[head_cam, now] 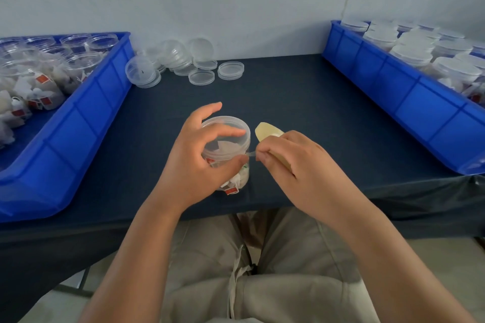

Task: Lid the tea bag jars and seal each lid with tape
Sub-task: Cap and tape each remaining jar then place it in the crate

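left hand (pixel 194 162) grips jar (pixel 227 149) | right hand (pixel 291 160) pinches tape (pixel 267 132) beside it

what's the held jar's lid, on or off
On: a clear lid caps the jar the left hand grips; right hand holds tape roll.

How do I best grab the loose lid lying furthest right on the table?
Come from above and pinch the lid across its rim. It lies flat on the table, low-walled, with its near and right edges free.

Jar (pixel 225 139) mid-table (pixel 315 102) — bins (pixel 86 123) left, right.
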Tool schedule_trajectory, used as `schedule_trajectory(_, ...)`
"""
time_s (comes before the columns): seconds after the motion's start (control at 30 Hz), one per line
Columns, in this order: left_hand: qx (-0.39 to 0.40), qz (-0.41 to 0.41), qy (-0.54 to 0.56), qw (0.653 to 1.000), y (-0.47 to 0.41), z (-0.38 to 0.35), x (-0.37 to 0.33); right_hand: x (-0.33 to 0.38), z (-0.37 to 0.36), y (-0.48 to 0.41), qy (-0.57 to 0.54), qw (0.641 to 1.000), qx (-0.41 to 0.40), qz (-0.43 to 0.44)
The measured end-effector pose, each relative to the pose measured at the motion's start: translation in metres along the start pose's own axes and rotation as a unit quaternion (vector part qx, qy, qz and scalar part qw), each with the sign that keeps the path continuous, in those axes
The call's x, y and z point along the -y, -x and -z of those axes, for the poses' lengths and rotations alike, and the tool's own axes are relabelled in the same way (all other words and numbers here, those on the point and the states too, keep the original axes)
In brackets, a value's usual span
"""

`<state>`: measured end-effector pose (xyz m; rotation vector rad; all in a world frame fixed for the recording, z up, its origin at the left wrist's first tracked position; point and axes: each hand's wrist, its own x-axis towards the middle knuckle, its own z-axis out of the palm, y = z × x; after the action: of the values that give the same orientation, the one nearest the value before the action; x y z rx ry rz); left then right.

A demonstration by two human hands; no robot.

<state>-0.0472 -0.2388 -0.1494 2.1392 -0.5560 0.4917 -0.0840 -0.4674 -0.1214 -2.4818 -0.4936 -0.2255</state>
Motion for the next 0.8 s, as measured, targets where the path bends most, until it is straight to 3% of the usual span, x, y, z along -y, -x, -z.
schedule_trajectory(0.3,-0.054,-0.029,0.031,0.998,-0.005,-0.013,-0.008,0.0,-0.006,-0.002,0.019,1.0,-0.013,0.006)
schedule_trajectory(0.57,-0.011,-0.042,0.049,0.998,-0.009,-0.007,-0.005,-0.007,-0.004,-0.003,0.023,0.999,-0.008,0.022)
schedule_trajectory(0.7,-0.007,0.031,0.116,0.993,-0.009,-0.001,0.003,-0.024,0.006,-0.002,0.079,0.996,0.028,-0.008)
schedule_trajectory(0.8,0.019,0.074,0.158,0.985,-0.011,0.006,0.01,-0.037,0.016,-0.003,0.064,0.997,0.041,-0.031)
